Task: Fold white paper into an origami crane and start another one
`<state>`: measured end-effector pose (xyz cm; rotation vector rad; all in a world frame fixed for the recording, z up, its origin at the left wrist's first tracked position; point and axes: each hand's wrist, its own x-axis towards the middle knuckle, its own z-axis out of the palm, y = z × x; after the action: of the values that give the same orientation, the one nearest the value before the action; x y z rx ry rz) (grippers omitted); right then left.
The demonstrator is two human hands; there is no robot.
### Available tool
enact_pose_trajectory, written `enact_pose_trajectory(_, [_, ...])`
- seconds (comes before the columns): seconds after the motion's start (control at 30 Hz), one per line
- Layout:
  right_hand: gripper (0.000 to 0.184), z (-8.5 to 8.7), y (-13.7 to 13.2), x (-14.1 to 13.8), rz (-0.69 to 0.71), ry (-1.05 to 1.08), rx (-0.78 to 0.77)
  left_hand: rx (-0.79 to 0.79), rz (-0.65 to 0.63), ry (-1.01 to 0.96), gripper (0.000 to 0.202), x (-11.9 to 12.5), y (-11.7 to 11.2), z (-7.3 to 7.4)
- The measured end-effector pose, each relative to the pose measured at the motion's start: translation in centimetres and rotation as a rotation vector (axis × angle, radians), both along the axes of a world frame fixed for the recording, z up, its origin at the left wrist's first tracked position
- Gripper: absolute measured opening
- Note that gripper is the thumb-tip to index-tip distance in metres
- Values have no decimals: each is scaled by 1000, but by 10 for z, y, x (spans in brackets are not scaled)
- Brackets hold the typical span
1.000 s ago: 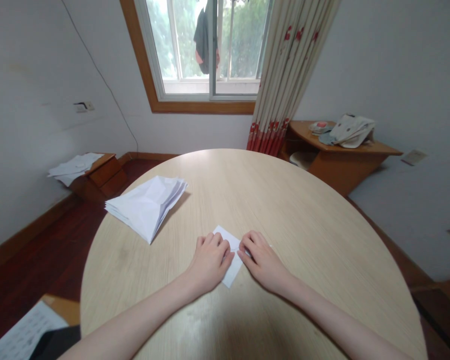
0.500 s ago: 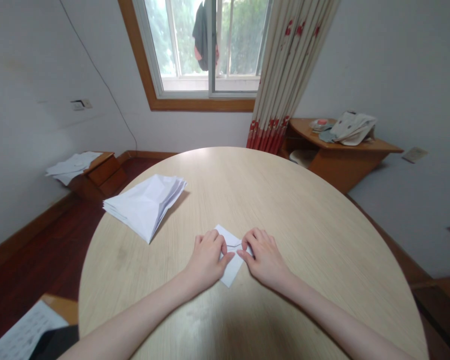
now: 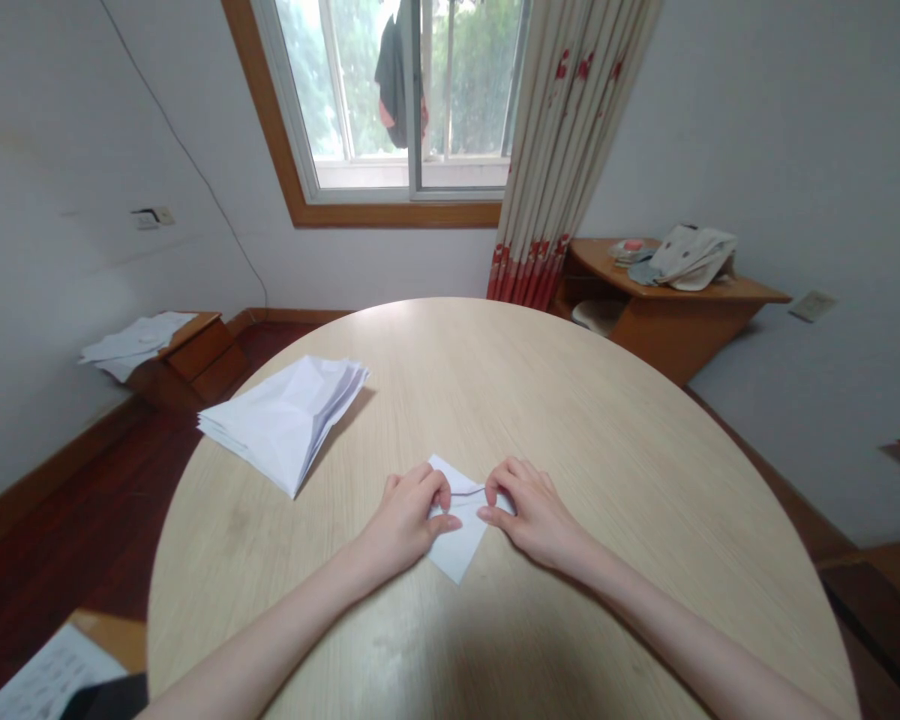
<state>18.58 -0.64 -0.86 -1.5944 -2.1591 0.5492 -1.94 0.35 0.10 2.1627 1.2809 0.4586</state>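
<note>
A small folded sheet of white paper (image 3: 459,548) lies on the round wooden table (image 3: 540,390) in front of me, one corner pointing towards me. Across its upper part runs a raised fold. My left hand (image 3: 412,515) grips the paper's left side, fingers curled at the fold and thumb lying on the lower part. On the other side my right hand (image 3: 531,510) pinches the right end of the fold between curled fingers and thumb. The fingers hide both side corners of the paper.
To the left on the table sits a stack of folded white papers (image 3: 285,410). Loose sheets (image 3: 136,338) lie on a low wooden cabinet (image 3: 202,355) by the left wall. A corner desk (image 3: 637,330) with a cloth bag (image 3: 694,258) stands at the back right, beside the curtain (image 3: 562,150).
The thumbs have drawn slightly away from the fold and apart, so more of the paper's lower part shows. Both hands stay on the paper. The view has shifted slightly.
</note>
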Motion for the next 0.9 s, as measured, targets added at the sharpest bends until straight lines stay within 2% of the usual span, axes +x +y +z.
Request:
enact_pose_trajectory(0.23, [14,5,4,8,44,34,-71,30,-62,30,20,-9,6,4])
enact_pose_trajectory(0.5, [12,14,8,17,21,-13,-152,19,-115,61,20,-14,10,9])
enact_pose_trajectory(0.7, [12,14,10,27,51,6,-125,-2,-147,63,14,-19,11,15])
enact_pose_trajectory(0.9, [11,11,12,33,112,54,-107,16,-149,26,19,-22,9,16])
